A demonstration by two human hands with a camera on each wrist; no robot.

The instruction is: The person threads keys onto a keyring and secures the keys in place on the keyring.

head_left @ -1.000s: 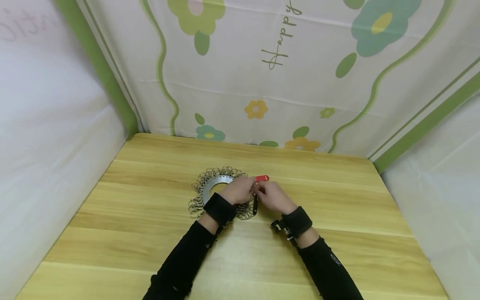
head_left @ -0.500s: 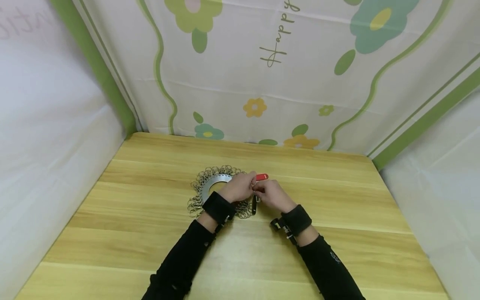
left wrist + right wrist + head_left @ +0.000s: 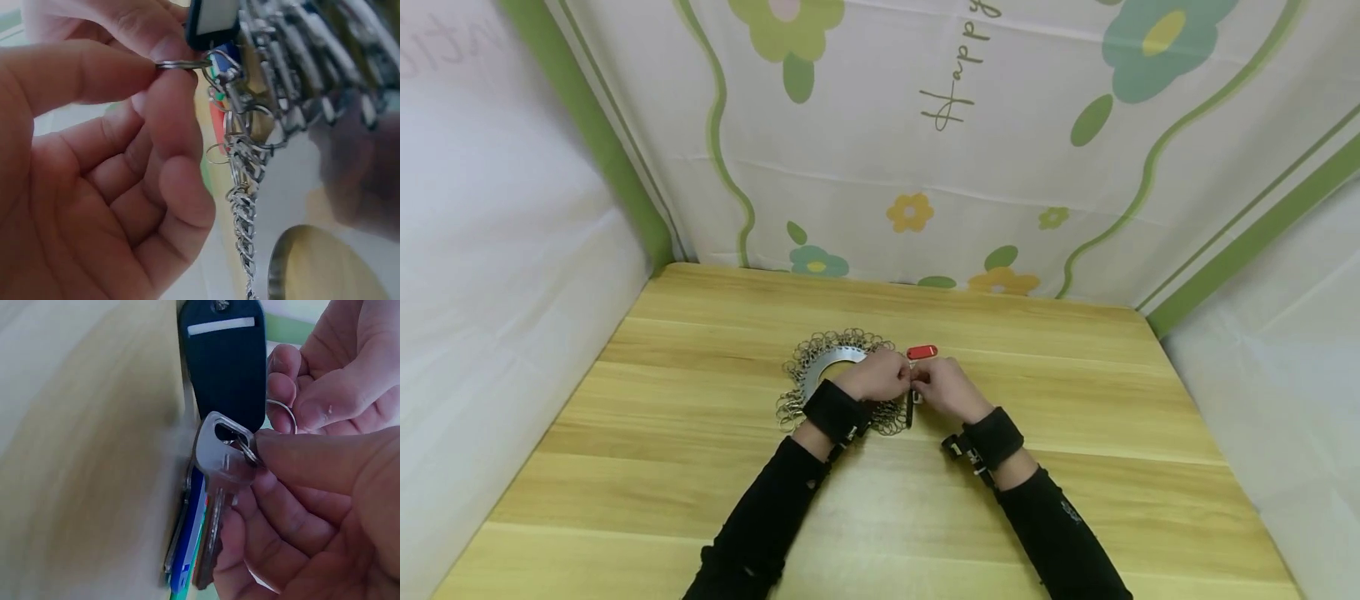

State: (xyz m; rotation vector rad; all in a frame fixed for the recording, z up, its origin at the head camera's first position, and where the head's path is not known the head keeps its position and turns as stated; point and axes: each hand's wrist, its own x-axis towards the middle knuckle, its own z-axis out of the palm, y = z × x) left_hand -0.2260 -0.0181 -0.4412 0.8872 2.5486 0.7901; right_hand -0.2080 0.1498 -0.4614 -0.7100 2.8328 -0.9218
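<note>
Both hands meet at the right side of a flat metal ring plate [image 3: 808, 383] fringed with many clasps and rings. Between thumb and index finger, my left hand [image 3: 880, 375] pinches a metal split ring [image 3: 181, 64], which meets a clasp [image 3: 231, 84] in the left wrist view. My right hand [image 3: 951, 390] pinches the small ring [image 3: 250, 453] of a silver key [image 3: 215, 494]; the key hangs with its blade down in the right wrist view. Right behind the key is a dark key tag [image 3: 228, 369]. A red key tag [image 3: 922, 352] lies just beyond the fingertips.
A blue tag [image 3: 187, 531] and a green edge show behind the key. The wooden table [image 3: 1037, 517] is bounded by a patterned white cloth [image 3: 850, 158] at the back and white cloth walls at the sides.
The left fingers have shifted slightly off the red tag, whose left end now shows. A small metal piece has come into sight below the right fingertips. Both hands stay close together.
</note>
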